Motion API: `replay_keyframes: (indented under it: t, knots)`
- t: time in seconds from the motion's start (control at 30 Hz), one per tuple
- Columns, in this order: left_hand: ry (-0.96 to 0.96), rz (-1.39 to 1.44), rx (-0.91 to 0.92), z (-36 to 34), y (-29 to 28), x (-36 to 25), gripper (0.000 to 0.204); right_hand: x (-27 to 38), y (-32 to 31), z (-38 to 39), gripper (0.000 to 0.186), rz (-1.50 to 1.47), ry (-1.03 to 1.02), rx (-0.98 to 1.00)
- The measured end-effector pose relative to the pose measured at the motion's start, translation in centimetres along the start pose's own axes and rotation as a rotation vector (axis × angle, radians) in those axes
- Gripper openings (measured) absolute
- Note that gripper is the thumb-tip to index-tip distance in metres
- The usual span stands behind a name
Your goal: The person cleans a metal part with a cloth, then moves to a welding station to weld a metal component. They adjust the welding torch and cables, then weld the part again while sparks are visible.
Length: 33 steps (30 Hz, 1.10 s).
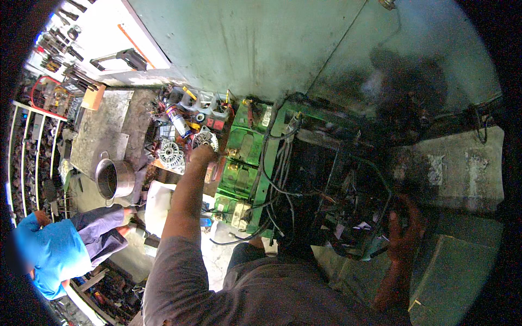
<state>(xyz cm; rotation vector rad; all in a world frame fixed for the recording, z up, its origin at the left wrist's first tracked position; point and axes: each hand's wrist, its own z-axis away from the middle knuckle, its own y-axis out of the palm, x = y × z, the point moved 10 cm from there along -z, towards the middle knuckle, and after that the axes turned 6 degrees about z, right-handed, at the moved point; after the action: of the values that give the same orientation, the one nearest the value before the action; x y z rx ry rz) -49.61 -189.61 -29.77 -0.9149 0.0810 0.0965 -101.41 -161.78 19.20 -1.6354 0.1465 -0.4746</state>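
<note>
My left arm stretches forward over a cluttered bench. My left hand (203, 153) is at a round, silver, slotted alternator housing (206, 138) and touches or overlaps its near edge; the fingers are hidden. Just left of it lies a second silver alternator part (171, 155). Down at the right, in deep shadow, my right hand (405, 225) is at the right side of a dark machine bay (348, 212). Its thumb and fingers curl around something dark that I cannot make out.
Green battery-like boxes (239, 146) and bundled black cables (280, 163) stand between my arms. A spray can (178, 120) and plastic bins (204, 101) sit behind the parts. A metal pot (115, 178) is left. A person in blue (62, 250) sits at lower left.
</note>
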Motion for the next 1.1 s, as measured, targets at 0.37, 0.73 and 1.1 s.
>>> replay_keyframes:
  t: [0.37, 0.73, 1.1]
  knots:
    - [0.025, -0.024, 0.004, -2.1, -1.3, -1.5, 0.034, -0.5, 0.1, -0.2, 0.045, -0.159, -0.038, -0.042]
    - [0.244, -0.386, 0.113, 0.3, -4.5, -10.7, 0.084, -1.2, 0.0, 0.0, 0.046, -0.179, -0.051, -0.045]
    - [0.316, 0.287, -0.613, 19.5, -4.6, -1.9, 0.072, -0.7, 0.2, 0.1, 0.049, -0.112, -0.018, -0.048]
